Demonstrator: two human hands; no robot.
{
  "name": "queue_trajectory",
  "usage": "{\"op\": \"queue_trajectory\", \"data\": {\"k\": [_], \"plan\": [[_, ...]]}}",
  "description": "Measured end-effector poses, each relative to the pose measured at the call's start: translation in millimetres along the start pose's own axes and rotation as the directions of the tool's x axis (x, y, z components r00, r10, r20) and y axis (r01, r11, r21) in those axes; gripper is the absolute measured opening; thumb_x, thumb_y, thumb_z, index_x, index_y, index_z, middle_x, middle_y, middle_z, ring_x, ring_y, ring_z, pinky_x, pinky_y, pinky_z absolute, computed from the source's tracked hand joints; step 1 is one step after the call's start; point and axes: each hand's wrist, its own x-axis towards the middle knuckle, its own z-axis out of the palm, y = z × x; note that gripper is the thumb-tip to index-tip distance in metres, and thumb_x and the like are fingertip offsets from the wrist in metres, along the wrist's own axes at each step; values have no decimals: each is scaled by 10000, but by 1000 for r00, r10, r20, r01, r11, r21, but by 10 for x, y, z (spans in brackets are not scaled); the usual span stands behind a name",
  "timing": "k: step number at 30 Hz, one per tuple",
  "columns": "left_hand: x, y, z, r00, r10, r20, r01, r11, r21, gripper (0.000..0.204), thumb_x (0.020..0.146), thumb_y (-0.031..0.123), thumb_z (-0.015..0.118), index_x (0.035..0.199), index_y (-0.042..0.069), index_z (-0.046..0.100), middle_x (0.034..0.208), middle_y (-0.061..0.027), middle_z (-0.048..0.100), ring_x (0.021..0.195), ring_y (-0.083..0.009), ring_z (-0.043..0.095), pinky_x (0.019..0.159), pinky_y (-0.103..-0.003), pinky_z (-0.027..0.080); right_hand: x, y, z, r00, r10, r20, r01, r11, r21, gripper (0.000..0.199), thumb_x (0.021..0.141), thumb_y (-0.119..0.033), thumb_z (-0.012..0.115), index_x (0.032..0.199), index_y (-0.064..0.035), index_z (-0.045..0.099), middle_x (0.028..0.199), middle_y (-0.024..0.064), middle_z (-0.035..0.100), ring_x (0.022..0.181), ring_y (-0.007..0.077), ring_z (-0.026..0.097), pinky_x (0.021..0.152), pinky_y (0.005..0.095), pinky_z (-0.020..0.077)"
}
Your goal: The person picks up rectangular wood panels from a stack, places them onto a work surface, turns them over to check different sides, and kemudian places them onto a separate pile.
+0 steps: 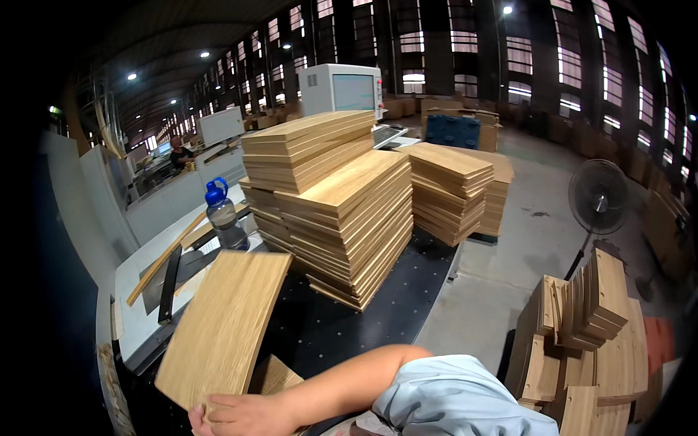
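Note:
A flat light wood-grain board (225, 327) stands tilted at the lower left, above the dark tabletop. My right hand (247, 416) grips its near lower corner, fingers closed round the edge. The right forearm crosses from the right, out of a pale blue sleeve. Part of another wooden panel (274, 374) shows behind the held board, beside my wrist. My left hand is out of sight. Beyond the board rises a tall stack of similar boards (356, 240), with a shorter pile (309, 149) on top at the back.
Another board stack (451, 189) stands at the table's far right, on the black dotted tabletop (327, 320). A blue-capped bottle (225, 218) and a dark straight bar (170, 283) are at left. More panels (574, 341) and a fan (598, 196) stand at right. A person (179, 154) sits far back.

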Motion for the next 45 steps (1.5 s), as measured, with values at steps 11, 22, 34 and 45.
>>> {"op": "queue_trajectory", "data": {"k": [11, 22, 34, 45], "plan": [[-849, 593, -1284, 970, 36, -242, 37, 956, 292, 628, 881, 465, 407, 1333, 30, 393, 1284, -181, 490, 1167, -312, 482, 972, -506, 390, -1350, 513, -23, 527, 814, -243, -823, 561, 95, 498, 782, -191, 650, 1221, -16, 491, 1230, 195, 495, 1186, 371, 438, 1012, 440, 359], [-1142, 522, -1602, 956, 135, -262, -43, 943, 329, 558, 808, 374, 527, 1247, 30, 491, 1173, -169, 571, 1038, -311, 570, 862, -426, 476, -1810, 422, 12, 368, 727, 579, -118, -582, 805, 649, 823, -192, 671, 1336, 48, 354, 1285, 145, 504, 1175, 225, 503, 984, 346, 405], [-827, 781, -1708, 858, 274, -435, 44, 804, 593, 458, 879, 261, 577, 1231, -20, 494, 1156, -127, 588, 1027, -220, 574, 883, -339, 460, -1859, 393, 345, 353, 703, 617, -78, -635, 768, 661, 791, -101, 683, 1346, 28, 350, 1286, 151, 504, 1181, 233, 505, 989, 369, 409], [-640, 978, -1561, 779, 314, -542, 121, 774, 622, 399, 931, 241, 528, 1204, -50, 501, 1142, -142, 593, 991, -214, 598, 841, -317, 487, -1726, 707, 287, 362, 718, 595, -83, -611, 788, 486, 954, -338, 468, 1263, 37, 466, 1242, 133, 546, 1137, 220, 526, 966, 344, 409]]}}
